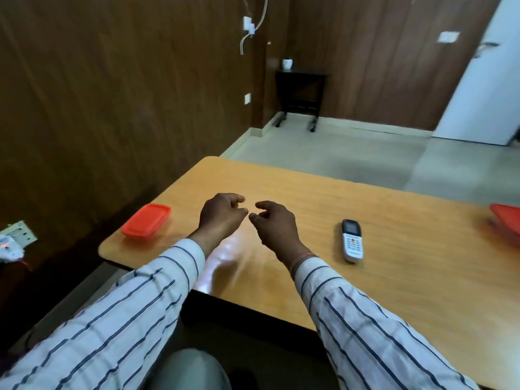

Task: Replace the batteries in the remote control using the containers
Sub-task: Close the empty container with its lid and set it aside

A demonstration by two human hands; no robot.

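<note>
A white remote control with a dark top and small screen lies face up on the wooden table, right of centre. A container with a red lid sits near the table's left corner, its lid on. A second red-lidded container is cut off by the right frame edge. My left hand and my right hand hover side by side over the table's middle, fingers loosely curled and apart, holding nothing. The remote lies a short way to the right of my right hand. No batteries are visible.
A brown panelled wall runs close along the table's left side, with a wall socket and plugged device low down. A small dark side table stands at the far wall, and a white door is at the right.
</note>
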